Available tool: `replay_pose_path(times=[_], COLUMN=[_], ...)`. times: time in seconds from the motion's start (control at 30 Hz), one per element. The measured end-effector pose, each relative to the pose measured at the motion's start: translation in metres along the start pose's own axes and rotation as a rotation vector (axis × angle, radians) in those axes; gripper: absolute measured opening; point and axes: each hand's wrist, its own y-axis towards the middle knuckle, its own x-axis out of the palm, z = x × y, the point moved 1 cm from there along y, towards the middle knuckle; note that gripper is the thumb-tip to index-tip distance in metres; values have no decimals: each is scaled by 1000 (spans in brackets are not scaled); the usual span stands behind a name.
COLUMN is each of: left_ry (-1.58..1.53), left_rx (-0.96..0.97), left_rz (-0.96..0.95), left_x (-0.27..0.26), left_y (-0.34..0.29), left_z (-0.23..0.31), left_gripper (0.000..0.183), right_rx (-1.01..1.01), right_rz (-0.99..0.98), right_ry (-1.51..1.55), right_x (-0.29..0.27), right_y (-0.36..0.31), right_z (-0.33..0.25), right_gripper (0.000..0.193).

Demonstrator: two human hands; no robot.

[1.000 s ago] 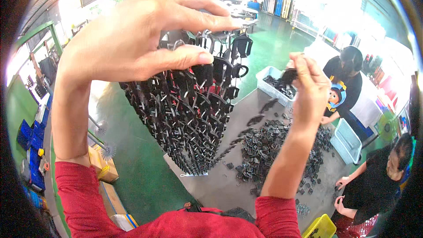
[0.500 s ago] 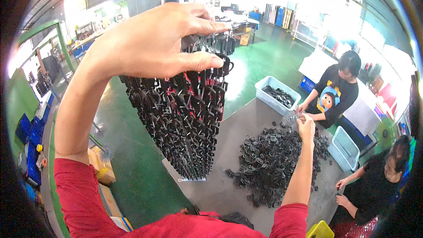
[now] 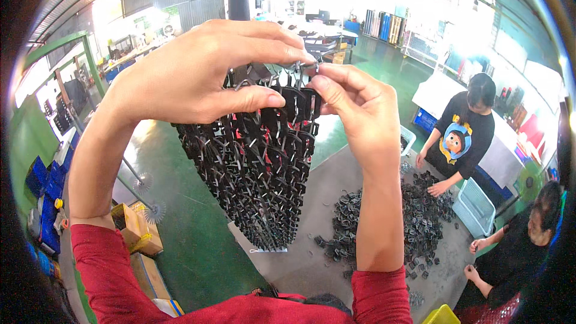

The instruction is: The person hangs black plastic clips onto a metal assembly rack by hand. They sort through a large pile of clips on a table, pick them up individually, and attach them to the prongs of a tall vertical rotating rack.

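A tall hanging rack (image 3: pixel 258 168), crowded with small black looped parts on metal hooks, hangs in front of me and narrows toward its lower end. At its top my left hand (image 3: pixel 210 72) curls round the upper hooks, with index fingertip and thumb gripping the rack. My right hand (image 3: pixel 363 102) is raised to the rack's top right corner. Its thumb and index finger pinch a small black part (image 3: pixel 312 102) against a hook there; the hand partly hides it.
A heap of black parts (image 3: pixel 420 216) covers much of the grey table (image 3: pixel 288 282). Two co-workers (image 3: pixel 465 126) (image 3: pixel 528 246) are at its right side. A light blue basket (image 3: pixel 474 204) stands between them, another basket (image 3: pixel 408 139) behind my right wrist. Cardboard boxes (image 3: pixel 141 228) stand at left.
My right hand has risen from over the heap, near the co-worker's hands, to the rack's top. My left hand stays at the rack, slightly lower in view. The co-worker's hands have moved apart over the heap.
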Motion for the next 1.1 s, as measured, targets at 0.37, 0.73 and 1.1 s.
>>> replay_pose_path(times=[0.37, 0.73, 1.1], left_ry=[35, -7, 1], left_rx=[-19, -98, 24], left_rz=[9, 9, -16], left_x=[4, 11, 5], left_y=[-8, 0, -1], left_z=[-10, -1, -4], left_gripper=[45, 44, 49], right_rx=[-170, -137, -61], right_rz=[181, 257, -366], right_ry=[11, 48, 909], right_x=[27, 21, 16], right_y=[3, -6, 15], right_z=[10, 12, 50], right_gripper=[13, 11, 27])
